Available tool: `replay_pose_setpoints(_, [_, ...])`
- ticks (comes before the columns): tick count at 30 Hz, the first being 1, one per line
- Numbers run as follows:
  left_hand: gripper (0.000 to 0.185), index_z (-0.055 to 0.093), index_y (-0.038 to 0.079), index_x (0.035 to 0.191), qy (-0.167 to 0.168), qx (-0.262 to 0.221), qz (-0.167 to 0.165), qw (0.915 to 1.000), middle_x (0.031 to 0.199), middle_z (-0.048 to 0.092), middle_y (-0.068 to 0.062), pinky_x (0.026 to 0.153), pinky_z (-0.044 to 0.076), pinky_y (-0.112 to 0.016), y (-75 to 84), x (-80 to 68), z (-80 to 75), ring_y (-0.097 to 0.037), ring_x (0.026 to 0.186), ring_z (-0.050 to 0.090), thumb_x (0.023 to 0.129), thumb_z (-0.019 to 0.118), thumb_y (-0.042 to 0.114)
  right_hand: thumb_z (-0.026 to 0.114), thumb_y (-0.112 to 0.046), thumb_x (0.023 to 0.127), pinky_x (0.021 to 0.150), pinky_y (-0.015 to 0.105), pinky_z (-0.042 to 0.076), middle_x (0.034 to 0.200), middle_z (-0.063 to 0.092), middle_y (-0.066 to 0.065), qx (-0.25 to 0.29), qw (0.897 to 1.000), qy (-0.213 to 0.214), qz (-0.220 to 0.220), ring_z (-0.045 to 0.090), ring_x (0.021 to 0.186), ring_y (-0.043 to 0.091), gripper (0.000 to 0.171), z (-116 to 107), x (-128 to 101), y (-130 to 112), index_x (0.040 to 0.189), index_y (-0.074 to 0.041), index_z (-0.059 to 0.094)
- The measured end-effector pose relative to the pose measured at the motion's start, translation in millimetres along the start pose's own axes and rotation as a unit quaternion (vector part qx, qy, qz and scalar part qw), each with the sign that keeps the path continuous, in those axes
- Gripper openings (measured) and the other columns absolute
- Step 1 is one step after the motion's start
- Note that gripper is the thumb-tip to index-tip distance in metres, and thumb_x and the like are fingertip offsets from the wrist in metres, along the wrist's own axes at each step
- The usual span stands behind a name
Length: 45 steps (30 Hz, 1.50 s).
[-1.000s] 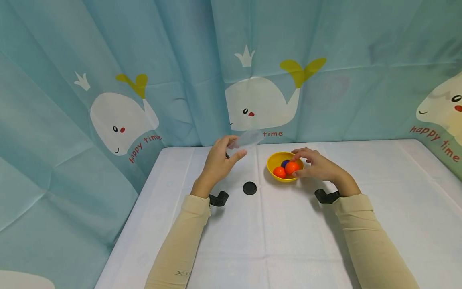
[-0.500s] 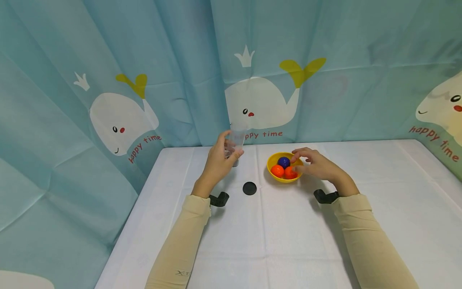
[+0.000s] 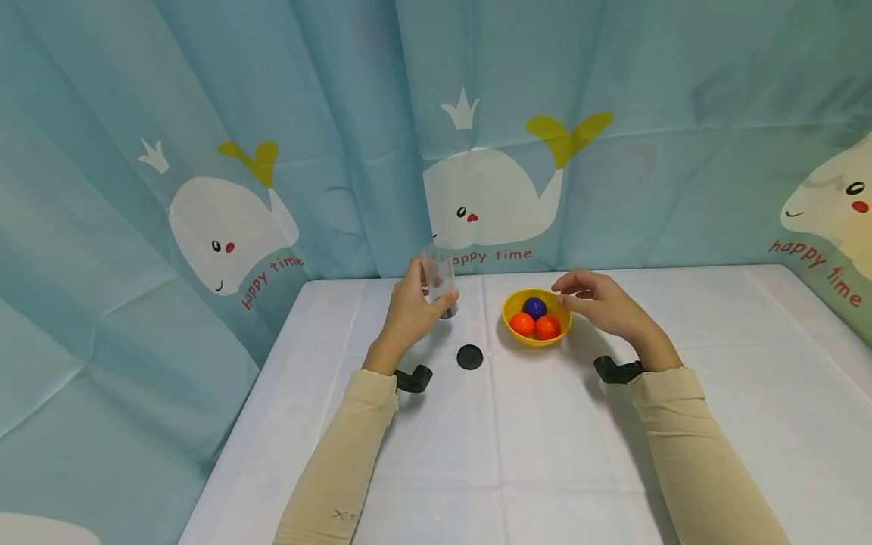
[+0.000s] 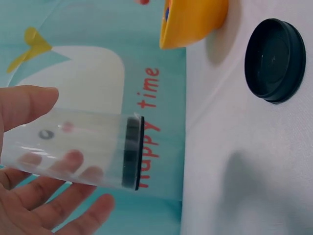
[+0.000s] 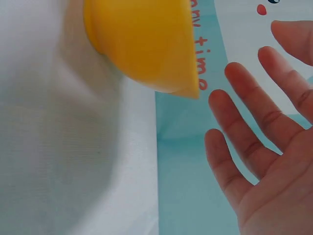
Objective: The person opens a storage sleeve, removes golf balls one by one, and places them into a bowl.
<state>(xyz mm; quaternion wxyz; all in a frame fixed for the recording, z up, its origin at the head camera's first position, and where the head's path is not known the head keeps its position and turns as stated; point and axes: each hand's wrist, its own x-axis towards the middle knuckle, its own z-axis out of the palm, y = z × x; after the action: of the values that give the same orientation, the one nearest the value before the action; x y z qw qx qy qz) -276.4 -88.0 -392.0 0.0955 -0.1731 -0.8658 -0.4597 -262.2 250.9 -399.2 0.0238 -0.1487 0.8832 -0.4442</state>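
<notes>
My left hand (image 3: 412,310) grips a clear plastic jar (image 3: 438,277) upright at the back of the white table; the left wrist view shows the jar (image 4: 78,147) empty, with a dark band at its base, fingers (image 4: 58,169) curled round it. A yellow bowl (image 3: 512,305) holds two orange balls (image 3: 534,326) and a blue ball (image 3: 534,307). My right hand (image 3: 591,300) hovers just right of the bowl's rim with fingers spread and holds nothing; in the right wrist view the straight fingers (image 5: 244,147) stand apart from the bowl (image 5: 142,44). A black round lid (image 3: 469,356) lies on the table in front of the jar.
A teal curtain with white whales (image 3: 490,197) closes off the back and both sides of the table. The white tablecloth (image 3: 531,454) stretches toward me between my sleeved forearms. Black wrist-camera mounts (image 3: 616,370) sit at both wrists.
The left hand turned the jar from tilted toward the bowl to upright and lowered it. The right hand let go of an orange ball in the bowl and lifted off, fingers opening.
</notes>
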Motion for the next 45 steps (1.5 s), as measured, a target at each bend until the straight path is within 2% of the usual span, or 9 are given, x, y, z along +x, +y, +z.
replay_pose_setpoints(7, [0.05,0.048,0.01,0.13,-0.011,0.018,-0.017,0.9996,0.124,0.07,-0.012,0.097,0.054,-0.044,-5.7,0.0,1.9,-0.029,0.119,0.064,0.093,0.076,0.026,0.06,-0.025,0.103,0.102,0.026,0.047,0.13,0.065,0.018,-0.022,0.999,0.023,0.001,0.059,0.122,0.03,0.031,-6.6,-3.0,-2.3,0.126,-0.004,0.062])
replay_pose_setpoints(13, [0.049,0.048,0.013,0.129,-0.022,0.027,-0.044,0.9984,0.125,0.07,-0.01,0.094,0.054,-0.045,-15.6,0.5,4.9,-0.031,0.115,0.064,0.092,0.078,0.026,0.062,-0.029,0.103,0.1,0.019,0.044,0.136,0.062,0.015,-0.018,0.999,0.037,0.004,0.056,0.125,0.028,0.038,-13.8,-8.8,0.1,0.133,-0.006,0.06])
replay_pose_setpoints(15, [0.045,0.048,0.013,0.124,-0.026,0.025,-0.048,0.9982,0.125,0.069,-0.011,0.092,0.053,-0.046,-19.0,0.6,6.1,-0.033,0.114,0.064,0.092,0.078,0.025,0.062,-0.03,0.103,0.103,0.024,0.045,0.138,0.061,0.015,-0.018,0.999,0.042,0.011,0.055,0.127,0.029,0.041,-16.5,-10.9,1.5,0.136,-0.006,0.058])
replay_pose_setpoints(18, [0.043,0.048,0.012,0.121,-0.029,0.024,-0.048,0.9981,0.124,0.069,-0.012,0.09,0.052,-0.047,-23.0,0.9,7.5,-0.035,0.113,0.063,0.092,0.077,0.023,0.062,-0.032,0.103,0.111,0.043,0.044,0.141,0.058,0.017,-0.016,0.998,0.049,0.022,0.052,0.131,0.034,0.045,-20.9,-13.3,3.9,0.14,-0.006,0.056])
replay_pose_setpoints(22, [0.047,0.048,0.013,0.128,-0.038,0.034,-0.055,0.9972,0.123,0.067,-0.012,0.087,0.05,-0.046,-26.7,1.3,9.7,-0.033,0.109,0.061,0.092,0.077,0.023,0.062,-0.034,0.103,0.114,0.061,0.037,0.148,0.051,0.02,-0.005,0.997,0.063,0.038,0.046,0.137,0.042,0.05,-26.6,-15.4,6.8,0.143,-0.007,0.053])
replay_pose_setpoints(28, [0.053,0.047,0.013,0.135,-0.053,0.043,-0.071,0.9951,0.123,0.067,-0.008,0.087,0.051,-0.044,-34.0,2.0,13.5,-0.029,0.108,0.062,0.092,0.076,0.021,0.062,-0.034,0.103,0.115,0.06,0.036,0.15,0.049,0.018,-0.005,0.996,0.083,0.04,0.044,0.138,0.04,0.049,-30.4,-17.8,9.3,0.142,-0.007,0.053])
replay_pose_setpoints(37, [0.057,0.046,0.014,0.137,-0.076,0.034,-0.084,0.993,0.127,0.066,-0.007,0.096,0.052,-0.047,-43.5,5.5,11.2,-0.03,0.116,0.06,0.091,0.078,0.023,0.064,-0.029,0.102,0.114,0.065,0.031,0.148,0.049,0.022,-0.035,0.994,0.101,0.018,0.041,0.138,0.044,0.047,-34.6,-18.0,12.6,0.14,-0.004,0.054])
replay_pose_setpoints(41, [0.069,0.04,0.015,0.143,-0.108,0.036,-0.096,0.9888,0.134,0.062,-0.009,0.1,0.051,-0.048,-47.4,4.4,5.2,-0.032,0.123,0.058,0.088,0.081,0.026,0.064,-0.031,0.101,0.113,0.069,0.03,0.15,0.046,0.024,-0.07,0.992,0.103,0.026,0.038,0.14,0.047,0.049,-35.4,-18.2,16.0,0.141,-0.004,0.054])
replay_pose_setpoints(45, [0.089,0.029,0.016,0.154,-0.161,0.056,-0.117,0.9784,0.145,0.055,-0.015,0.108,0.047,-0.051,-48.1,2.5,-5.2,-0.035,0.133,0.053,0.085,0.084,0.028,0.065,-0.032,0.101,0.109,0.072,0.03,0.153,0.042,0.026,-0.1,0.988,0.114,0.03,0.031,0.142,0.05,0.05,-35.3,-18.6,19.7,0.141,-0.005,0.054])
